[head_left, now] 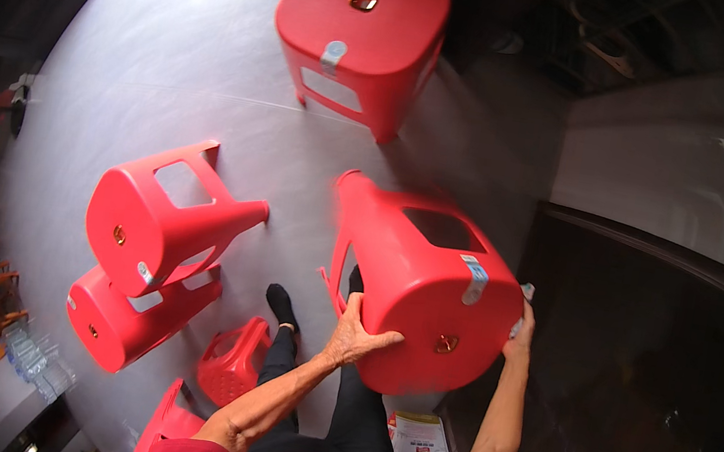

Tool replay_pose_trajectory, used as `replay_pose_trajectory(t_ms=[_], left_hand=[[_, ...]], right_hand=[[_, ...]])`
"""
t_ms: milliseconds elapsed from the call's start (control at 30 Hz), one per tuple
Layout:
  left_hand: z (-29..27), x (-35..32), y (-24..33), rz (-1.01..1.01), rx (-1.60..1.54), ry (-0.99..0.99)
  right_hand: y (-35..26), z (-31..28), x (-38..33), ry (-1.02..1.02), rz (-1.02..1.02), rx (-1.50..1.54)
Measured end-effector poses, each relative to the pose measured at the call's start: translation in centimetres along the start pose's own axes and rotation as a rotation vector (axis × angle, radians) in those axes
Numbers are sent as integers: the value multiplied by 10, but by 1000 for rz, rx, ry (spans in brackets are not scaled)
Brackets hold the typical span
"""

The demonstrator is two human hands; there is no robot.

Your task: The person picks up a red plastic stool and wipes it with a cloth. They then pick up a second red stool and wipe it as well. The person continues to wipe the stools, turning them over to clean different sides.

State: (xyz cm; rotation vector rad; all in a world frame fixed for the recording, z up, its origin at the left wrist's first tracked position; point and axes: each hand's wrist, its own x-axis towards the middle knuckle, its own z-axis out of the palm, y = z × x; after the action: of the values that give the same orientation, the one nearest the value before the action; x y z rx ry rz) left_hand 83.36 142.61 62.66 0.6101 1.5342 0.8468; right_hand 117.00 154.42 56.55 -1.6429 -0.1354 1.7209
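A red plastic stool (426, 296) is tilted in front of me, its seat turned toward me and its legs pointing away to the left. My left hand (358, 336) grips the seat's left edge, thumb spread over the top. At the seat's right side is my right hand (522, 332), its fingers closed around a pale, crumpled cloth-like thing (527, 292) pressed to the stool; part of it is hidden. The seat has a small square hole with an orange-gold rim and a light sticker at its edge.
Another red stool (364, 25) stands upright ahead. To the left, two red stools (133, 220) lie on their sides. Lower red stools (234, 361) are near my feet. Printed cartons (422, 450) sit beside my right leg, by a dark panel (623, 359). Clear bottles (38, 360) stand far left.
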Motion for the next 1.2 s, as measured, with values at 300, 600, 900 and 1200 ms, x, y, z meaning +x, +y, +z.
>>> replay_pose_trajectory(t_ms=[300, 600, 900, 1200], left_hand=[[-37, -105, 59, -9, -287, -90], [-119, -219, 120, 325, -137, 20], [-236, -320, 147, 581, -310, 136], [-355, -365, 108, 655, -585, 684]], right_hand=[[0, 3, -168, -109, -95, 143], [50, 23, -264, -127, -313, 84], [82, 200, -355, -307, -1428, -1132], [170, 387, -329, -687, -1100, -124]])
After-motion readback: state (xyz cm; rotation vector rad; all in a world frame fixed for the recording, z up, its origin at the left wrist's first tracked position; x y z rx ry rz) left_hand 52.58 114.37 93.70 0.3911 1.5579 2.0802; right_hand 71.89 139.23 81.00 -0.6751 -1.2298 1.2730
